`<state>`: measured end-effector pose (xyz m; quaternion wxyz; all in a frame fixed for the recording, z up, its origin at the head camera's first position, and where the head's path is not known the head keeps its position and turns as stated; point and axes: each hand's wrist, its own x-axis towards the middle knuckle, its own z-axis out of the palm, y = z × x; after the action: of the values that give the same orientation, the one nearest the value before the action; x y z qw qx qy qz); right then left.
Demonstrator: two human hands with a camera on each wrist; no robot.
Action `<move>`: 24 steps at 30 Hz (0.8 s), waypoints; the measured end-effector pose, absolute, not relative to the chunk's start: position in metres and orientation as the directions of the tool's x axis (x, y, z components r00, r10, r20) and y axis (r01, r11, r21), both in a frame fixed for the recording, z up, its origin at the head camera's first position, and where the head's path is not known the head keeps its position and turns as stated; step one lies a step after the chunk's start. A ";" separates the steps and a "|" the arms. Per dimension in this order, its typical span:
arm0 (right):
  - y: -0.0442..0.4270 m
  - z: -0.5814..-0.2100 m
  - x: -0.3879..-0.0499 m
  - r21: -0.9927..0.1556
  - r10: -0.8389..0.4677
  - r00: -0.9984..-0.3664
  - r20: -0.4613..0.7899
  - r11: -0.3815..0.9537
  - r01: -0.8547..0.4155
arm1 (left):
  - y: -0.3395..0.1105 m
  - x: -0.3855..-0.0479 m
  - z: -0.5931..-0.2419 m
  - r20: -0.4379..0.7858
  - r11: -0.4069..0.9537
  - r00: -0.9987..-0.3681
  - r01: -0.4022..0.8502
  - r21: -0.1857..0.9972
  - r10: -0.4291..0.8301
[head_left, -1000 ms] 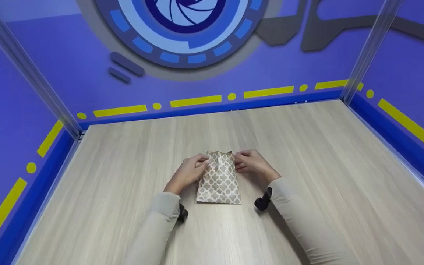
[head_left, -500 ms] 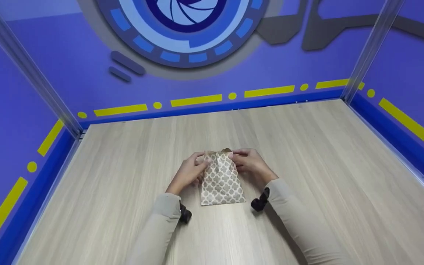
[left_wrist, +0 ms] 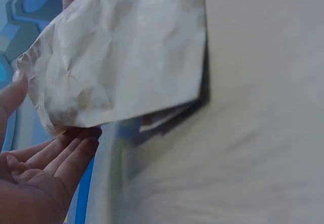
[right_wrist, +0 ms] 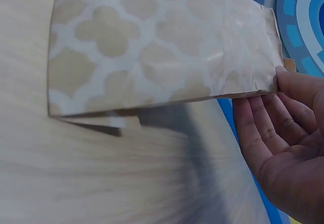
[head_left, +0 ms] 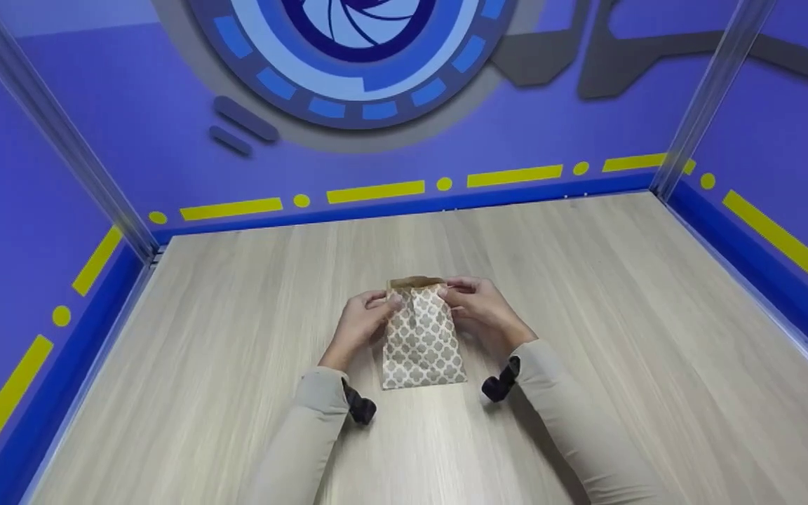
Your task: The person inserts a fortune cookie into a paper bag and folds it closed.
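Observation:
A small paper bag [head_left: 423, 344] with a white and tan quatrefoil pattern stands between the two hands, its bottom edge toward me on the table. At its top the brown inner paper [head_left: 418, 282] shows. My left hand [head_left: 362, 322] pinches the upper left edge, thumb on the front and fingers behind. On the opposite edge, my right hand [head_left: 480, 305] pinches the top right corner the same way. In the right wrist view, the thumb lies over the bag [right_wrist: 152, 47] with the fingers beneath. The left wrist view shows the crumpled bag side [left_wrist: 121, 52] near the left fingers.
A light wood-grain table [head_left: 250, 337] lies under the bag. Blue-purple panels [head_left: 123, 140] with yellow dashes wall it at the back and both sides. Metal posts [head_left: 712, 105] stand at the back corners. Black wrist cameras [head_left: 360, 407] sit on both wrists.
The bag has shifted slightly right, and its top has spread so more of the brown inside shows. My right thumb has come onto the bag's front.

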<state>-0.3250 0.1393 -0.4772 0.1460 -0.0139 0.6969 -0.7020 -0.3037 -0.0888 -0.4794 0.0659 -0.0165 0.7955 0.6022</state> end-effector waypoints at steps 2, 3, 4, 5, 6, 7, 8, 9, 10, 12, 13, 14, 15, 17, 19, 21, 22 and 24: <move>0.140 -0.475 -0.325 -0.984 -0.244 -0.953 -0.179 0.024 0.179 | -0.089 -0.304 -0.479 -0.110 0.268 -0.994 -0.100 0.958 0.023; 0.140 -0.474 -0.325 -0.984 -0.251 -0.951 -0.178 0.039 0.174 | -0.088 -0.304 -0.478 -0.101 0.268 -0.995 -0.095 0.959 0.008; 0.141 -0.474 -0.325 -0.984 -0.258 -0.950 -0.176 0.055 0.167 | -0.088 -0.304 -0.478 -0.091 0.269 -0.996 -0.088 0.959 -0.001; 0.141 -0.473 -0.324 -0.984 -0.263 -0.949 -0.175 0.070 0.162 | -0.088 -0.304 -0.477 -0.083 0.269 -0.997 -0.082 0.960 -0.008; 0.141 -0.472 -0.324 -0.984 -0.266 -0.949 -0.170 0.094 0.150 | -0.088 -0.304 -0.477 -0.073 0.265 -0.997 -0.074 0.961 -0.012; 0.141 -0.471 -0.324 -0.984 -0.265 -0.950 -0.166 0.111 0.141 | -0.088 -0.304 -0.477 -0.067 0.257 -0.998 -0.068 0.964 -0.012; 0.141 -0.471 -0.324 -0.983 -0.263 -0.951 -0.162 0.125 0.133 | -0.087 -0.303 -0.476 -0.060 0.251 -0.998 -0.061 0.966 -0.010; 0.140 -0.470 -0.324 -0.983 -0.260 -0.952 -0.159 0.134 0.127 | -0.087 -0.303 -0.476 -0.058 0.244 -0.998 -0.059 0.968 -0.012; 0.140 -0.469 -0.324 -0.983 -0.258 -0.953 -0.156 0.137 0.124 | -0.087 -0.303 -0.476 -0.053 0.241 -0.999 -0.054 0.969 -0.010; 0.140 -0.469 -0.323 -0.982 -0.249 -0.957 -0.149 0.146 0.115 | -0.086 -0.303 -0.475 -0.044 0.232 -0.999 -0.045 0.972 -0.011; 0.140 -0.468 -0.323 -0.983 -0.243 -0.959 -0.148 0.146 0.115 | -0.086 -0.303 -0.475 -0.043 0.225 -0.999 -0.044 0.973 -0.011; 0.141 -0.469 -0.323 -0.983 -0.237 -0.961 -0.145 0.148 0.112 | -0.086 -0.303 -0.475 -0.043 0.214 -0.999 -0.044 0.976 -0.011; 0.141 -0.469 -0.323 -0.983 -0.229 -0.963 -0.142 0.147 0.110 | -0.086 -0.302 -0.475 -0.042 0.205 -0.999 -0.043 0.978 -0.011; 0.141 -0.469 -0.323 -0.984 -0.222 -0.966 -0.130 0.147 0.098 | -0.086 -0.302 -0.475 -0.046 0.171 -0.999 -0.047 0.984 -0.012; 0.142 -0.469 -0.323 -0.985 -0.214 -0.969 -0.121 0.147 0.090 | -0.087 -0.302 -0.475 -0.047 0.142 -0.999 -0.049 0.989 -0.017; 0.142 -0.469 -0.324 -0.986 -0.210 -0.971 -0.111 0.143 0.082 | -0.087 -0.302 -0.476 -0.041 0.130 -0.999 -0.043 0.991 -0.023; 0.142 -0.469 -0.324 -0.987 -0.208 -0.972 -0.107 0.142 0.078 | -0.087 -0.302 -0.476 -0.037 0.128 -0.999 -0.040 0.991 -0.026; 0.142 -0.470 -0.324 -0.987 -0.201 -0.974 -0.103 0.139 0.076 | -0.088 -0.303 -0.476 -0.035 0.139 -0.999 -0.040 0.990 -0.033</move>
<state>-0.3238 0.1420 -0.4695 0.1057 -0.0421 0.7472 -0.6548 -0.3027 -0.0881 -0.4763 0.0027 -0.0239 0.7546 0.6557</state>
